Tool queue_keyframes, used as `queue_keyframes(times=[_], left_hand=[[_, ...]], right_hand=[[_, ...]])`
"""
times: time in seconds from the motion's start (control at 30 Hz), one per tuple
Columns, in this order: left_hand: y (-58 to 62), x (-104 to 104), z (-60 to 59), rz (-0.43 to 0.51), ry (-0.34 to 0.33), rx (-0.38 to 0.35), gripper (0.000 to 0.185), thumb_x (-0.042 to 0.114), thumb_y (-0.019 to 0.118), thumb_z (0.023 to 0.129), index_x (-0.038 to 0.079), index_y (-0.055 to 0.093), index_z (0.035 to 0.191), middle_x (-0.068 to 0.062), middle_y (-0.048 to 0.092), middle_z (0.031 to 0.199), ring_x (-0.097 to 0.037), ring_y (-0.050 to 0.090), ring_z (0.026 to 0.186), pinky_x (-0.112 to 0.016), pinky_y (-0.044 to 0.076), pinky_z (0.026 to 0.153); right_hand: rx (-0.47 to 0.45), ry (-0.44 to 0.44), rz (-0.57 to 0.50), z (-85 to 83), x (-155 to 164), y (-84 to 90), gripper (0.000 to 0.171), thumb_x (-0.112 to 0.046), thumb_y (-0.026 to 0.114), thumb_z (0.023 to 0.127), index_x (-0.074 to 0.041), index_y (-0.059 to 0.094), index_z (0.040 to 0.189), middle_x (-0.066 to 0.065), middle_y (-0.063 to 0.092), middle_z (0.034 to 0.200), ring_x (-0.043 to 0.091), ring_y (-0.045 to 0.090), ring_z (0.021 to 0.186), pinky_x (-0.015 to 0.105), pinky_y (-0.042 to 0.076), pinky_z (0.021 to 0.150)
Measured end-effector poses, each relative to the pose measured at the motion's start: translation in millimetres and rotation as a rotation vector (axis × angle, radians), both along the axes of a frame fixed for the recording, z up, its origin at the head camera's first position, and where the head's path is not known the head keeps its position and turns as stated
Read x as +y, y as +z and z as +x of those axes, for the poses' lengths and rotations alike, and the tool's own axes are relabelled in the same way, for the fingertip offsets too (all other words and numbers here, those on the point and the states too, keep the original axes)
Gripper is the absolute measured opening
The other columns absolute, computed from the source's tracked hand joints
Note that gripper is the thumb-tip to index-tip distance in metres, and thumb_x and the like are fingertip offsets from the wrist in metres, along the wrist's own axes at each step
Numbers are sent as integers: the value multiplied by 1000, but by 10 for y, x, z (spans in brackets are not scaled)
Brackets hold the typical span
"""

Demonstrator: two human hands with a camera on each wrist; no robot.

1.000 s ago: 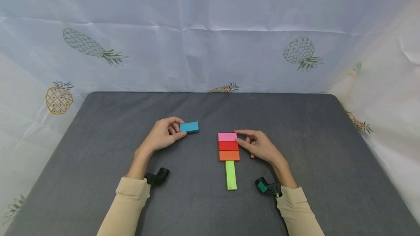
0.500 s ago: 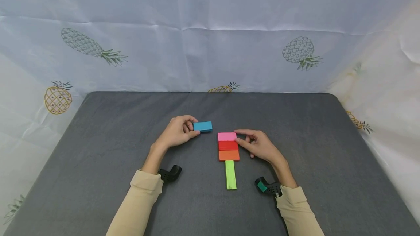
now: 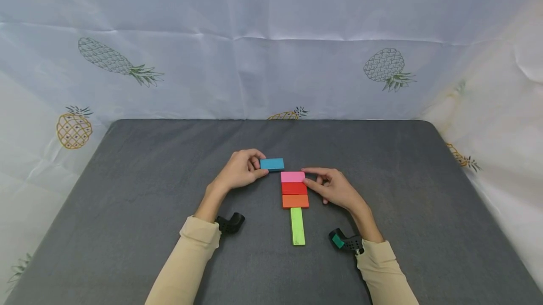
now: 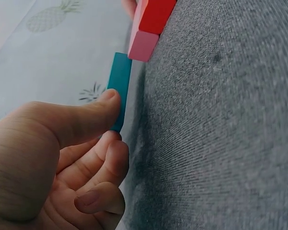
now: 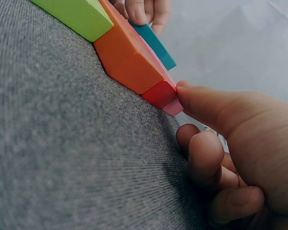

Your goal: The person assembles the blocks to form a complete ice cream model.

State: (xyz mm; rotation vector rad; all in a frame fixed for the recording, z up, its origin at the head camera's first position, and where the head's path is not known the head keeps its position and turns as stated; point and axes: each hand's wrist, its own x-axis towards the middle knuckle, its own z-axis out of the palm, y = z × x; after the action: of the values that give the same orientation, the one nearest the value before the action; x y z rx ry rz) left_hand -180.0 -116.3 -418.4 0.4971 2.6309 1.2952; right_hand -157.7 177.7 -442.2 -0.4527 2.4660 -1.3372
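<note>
1. The left hand [image 3: 242, 170] pinches the blue block [image 3: 272, 164] by its left end, thumb on the near side and fingers curled round the far side; the left wrist view shows the thumb pressed against the block's edge.
2. Taking the pink block [image 3: 292, 177] as the landmark, the blue block lies just beyond it and to its left, close to its far left corner. From the head view I cannot tell whether the two touch, or whether the blue block rests on the table [image 3: 127, 192] or is held just off it.
3. The right hand [image 3: 335, 188] sits just right of the pink block. Its index finger is stretched along the far right corner of the pink block and its thumb touches the right end of the red block [image 3: 294, 188]; the other fingers are curled loosely and hold nothing.
4. The red block lies directly nearer the person than the pink block, touching it long side to long side.
5. The orange block [image 3: 295, 201] lies one place nearer again, flush against the red one, so the three form a tight column.
6. The green block [image 3: 297, 226] lies nearest the person in that column, turned lengthwise, with its far end against the middle of the orange block.
7. The table is covered in dark grey fabric, and behind it, well beyond the pink block, hangs a pale cloth backdrop [image 3: 271, 60] printed with pineapples.
8. Both forearms wear beige sleeves [image 3: 186, 262], each with a small black camera mount at the wrist.
</note>
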Motion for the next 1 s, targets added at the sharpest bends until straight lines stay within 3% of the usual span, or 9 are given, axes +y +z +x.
queue_keyframes(times=[0.53,1.0], left_hand=[[-29,103,-16,10,-17,-16,29,9,76,91,-2,69,116,-9,65,81,-8,54,57,-22,48,61],[-29,169,-34,-54,-62,-17,32,13,77,91,-1,68,118,-9,66,86,-7,52,57,-21,46,60]], right_hand=[[-5,4,-19,-4,3,-14,44,-23,71,97,-10,63,139,2,53,61,11,49,41,26,42,46],[-11,-1,-18,-3,-5,2,44,-23,70,98,-9,63,139,1,53,60,11,49,41,25,42,46]])
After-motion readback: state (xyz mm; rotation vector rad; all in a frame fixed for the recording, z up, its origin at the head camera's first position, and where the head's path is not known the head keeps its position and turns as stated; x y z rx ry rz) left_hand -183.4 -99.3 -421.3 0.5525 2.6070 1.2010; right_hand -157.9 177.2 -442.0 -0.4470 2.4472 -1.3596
